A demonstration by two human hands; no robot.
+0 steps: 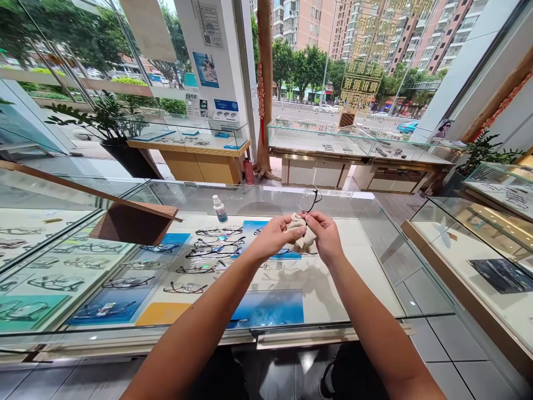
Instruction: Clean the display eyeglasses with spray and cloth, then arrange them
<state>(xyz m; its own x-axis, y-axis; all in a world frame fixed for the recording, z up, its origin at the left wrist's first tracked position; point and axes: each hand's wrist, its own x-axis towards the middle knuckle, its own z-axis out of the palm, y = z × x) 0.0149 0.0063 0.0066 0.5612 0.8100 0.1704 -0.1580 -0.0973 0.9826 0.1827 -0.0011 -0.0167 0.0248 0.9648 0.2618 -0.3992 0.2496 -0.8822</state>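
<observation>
My left hand [272, 236] and my right hand [322, 233] meet above a glass display counter [375, 244]. Both pinch a crumpled beige cloth [300, 233] wrapped around part of a pair of glasses [308, 200]. One clear lens and a dark temple stick up above my fingers. The fingers of both hands are closed on the cloth and the glasses.
A small white spray bottle [219, 209] stands on the counter top to the left of my hands. Several pairs of spectacles [212, 244] lie inside the case below. More glass cases stand at the left, right [491, 239] and back [333, 141]. Potted plants [108, 119] stand by the windows.
</observation>
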